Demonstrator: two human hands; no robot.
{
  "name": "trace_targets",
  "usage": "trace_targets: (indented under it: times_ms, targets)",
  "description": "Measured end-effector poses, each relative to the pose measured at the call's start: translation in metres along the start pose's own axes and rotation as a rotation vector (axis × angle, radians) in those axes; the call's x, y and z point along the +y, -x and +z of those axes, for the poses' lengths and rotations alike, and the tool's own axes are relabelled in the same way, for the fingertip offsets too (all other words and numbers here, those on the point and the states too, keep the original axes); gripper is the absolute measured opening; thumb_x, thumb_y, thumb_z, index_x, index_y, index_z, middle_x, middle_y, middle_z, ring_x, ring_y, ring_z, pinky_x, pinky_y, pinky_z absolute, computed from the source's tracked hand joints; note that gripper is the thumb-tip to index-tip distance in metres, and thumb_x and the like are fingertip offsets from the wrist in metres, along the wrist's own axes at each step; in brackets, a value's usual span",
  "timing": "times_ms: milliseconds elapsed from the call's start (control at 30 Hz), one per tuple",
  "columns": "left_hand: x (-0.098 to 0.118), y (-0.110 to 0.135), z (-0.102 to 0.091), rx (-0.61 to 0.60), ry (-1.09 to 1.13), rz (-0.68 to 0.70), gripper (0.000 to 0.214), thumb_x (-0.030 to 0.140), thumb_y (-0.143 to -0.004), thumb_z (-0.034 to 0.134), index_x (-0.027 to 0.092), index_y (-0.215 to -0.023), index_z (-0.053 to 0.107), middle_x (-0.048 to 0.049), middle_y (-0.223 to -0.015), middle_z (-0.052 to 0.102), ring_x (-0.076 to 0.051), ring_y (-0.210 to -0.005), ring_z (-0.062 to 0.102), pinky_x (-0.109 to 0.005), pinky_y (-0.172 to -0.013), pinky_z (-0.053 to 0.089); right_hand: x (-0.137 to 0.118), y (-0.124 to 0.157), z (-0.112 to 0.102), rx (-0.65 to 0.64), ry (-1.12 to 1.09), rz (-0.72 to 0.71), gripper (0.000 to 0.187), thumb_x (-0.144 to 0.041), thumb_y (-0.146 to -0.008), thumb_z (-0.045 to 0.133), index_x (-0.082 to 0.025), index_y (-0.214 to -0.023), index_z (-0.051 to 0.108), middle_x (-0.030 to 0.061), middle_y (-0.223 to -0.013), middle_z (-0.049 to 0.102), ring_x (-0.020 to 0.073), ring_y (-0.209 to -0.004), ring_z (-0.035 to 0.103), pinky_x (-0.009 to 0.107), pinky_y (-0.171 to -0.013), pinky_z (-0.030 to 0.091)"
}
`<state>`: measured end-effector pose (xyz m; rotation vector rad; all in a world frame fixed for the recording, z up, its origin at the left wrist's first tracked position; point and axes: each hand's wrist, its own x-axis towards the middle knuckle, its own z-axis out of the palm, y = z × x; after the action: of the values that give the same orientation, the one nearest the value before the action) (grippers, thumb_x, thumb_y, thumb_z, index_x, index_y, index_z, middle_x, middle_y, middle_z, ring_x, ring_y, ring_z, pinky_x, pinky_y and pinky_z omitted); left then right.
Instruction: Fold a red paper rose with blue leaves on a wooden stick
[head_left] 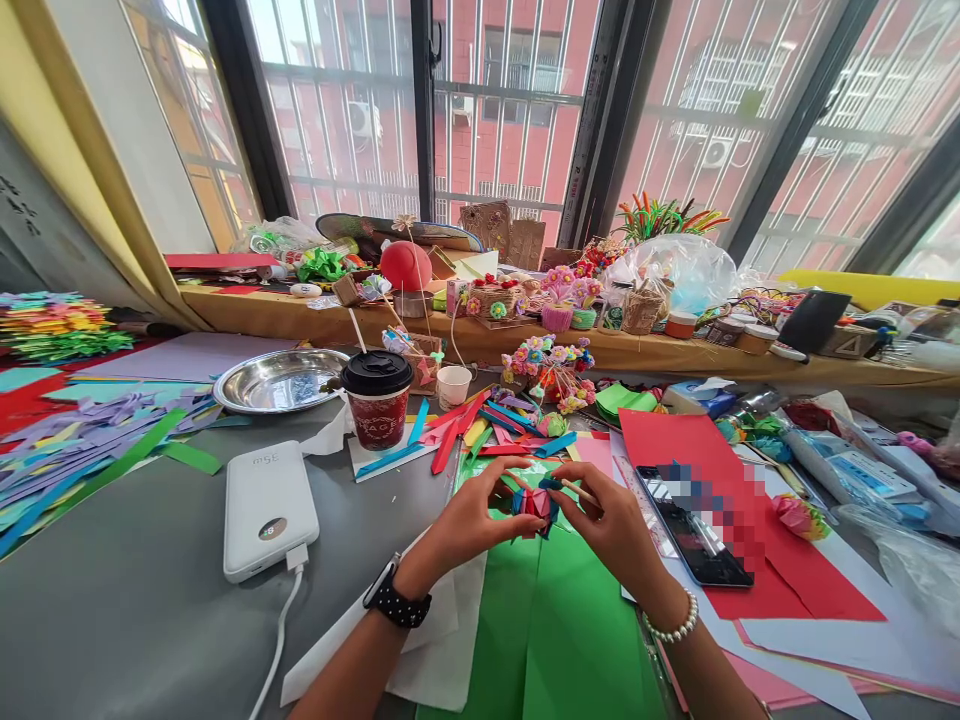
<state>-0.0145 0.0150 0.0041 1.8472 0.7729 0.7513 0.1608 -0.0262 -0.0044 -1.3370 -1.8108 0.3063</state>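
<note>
A small folded paper flower [534, 503], red and pink with blue outer pieces, is held above the green paper [577, 610] by my left hand [480, 515]. Its thumb and fingers close around the flower's near side. My right hand [611, 520] pinches a thin pale stick [577, 490] beside the flower. A blue paper piece [551, 484] lies at that hand's fingertips, touching the flower's upper right edge. What the stick's tip touches is too small to tell. Beyond both hands lie cut paper strips [450, 440] in red, blue and pink.
Left of my hands are a white power bank [270, 510] with a cable, a lidded dark red cup [377, 415] and a metal plate [281, 385]. A phone [697, 530] rests on red paper [817, 560] at right. Crafts crowd the windowsill [480, 340].
</note>
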Motion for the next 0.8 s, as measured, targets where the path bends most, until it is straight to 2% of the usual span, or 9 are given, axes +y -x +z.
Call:
trace_targets:
  times_ms: [100,300,533,800]
  targets:
    - [-0.0012,0.0002,0.0017,0.035,-0.104,0.015,0.058,0.044,-0.063,0.062,0.019,-0.112,0.042,-0.0017,-0.083,0.057,-0.014,-0.068,0.057,-0.027,-0.066,0.045,0.0025,-0.0006,-0.0002,-0.041,0.001,-0.019,0.015,-0.027,-0.081,0.044,-0.019,-0.090,0.053,0.0033,-0.086,0.059,0.0081,-0.047,0.042,0.021,-0.047,0.038]
    - [-0.0019,0.0014,0.0060,0.009,-0.236,0.047,0.055,0.046,-0.066,0.058,0.021,-0.112,0.042,-0.0012,-0.086,0.058,-0.012,-0.062,0.054,-0.025,-0.060,0.043,0.0024,-0.0012,-0.0027,-0.092,0.089,-0.007,0.011,-0.025,-0.080,0.047,-0.019,-0.085,0.054,0.0003,-0.071,0.059,0.0087,-0.044,0.042,0.021,-0.043,0.033]
    - [-0.0026,0.0010,0.0074,0.027,-0.266,0.048,0.053,0.046,-0.067,0.057,0.023,-0.112,0.042,0.0002,-0.085,0.057,-0.011,-0.061,0.052,-0.024,-0.059,0.042,-0.0007,-0.0006,0.0001,-0.069,0.111,-0.013,0.008,-0.022,-0.080,0.046,-0.019,-0.078,0.053,0.0005,-0.070,0.058,0.0092,-0.046,0.042,0.021,-0.045,0.034]
    - [0.0007,0.0018,0.0042,0.073,-0.218,0.043,0.053,0.045,-0.066,0.058,0.023,-0.111,0.044,-0.0007,-0.086,0.056,-0.013,-0.070,0.054,-0.026,-0.066,0.045,-0.0035,-0.0002,-0.0040,-0.072,0.004,0.020,0.015,-0.024,-0.080,0.045,-0.020,-0.092,0.053,0.0003,-0.076,0.059,0.0080,-0.047,0.045,0.019,-0.044,0.035]
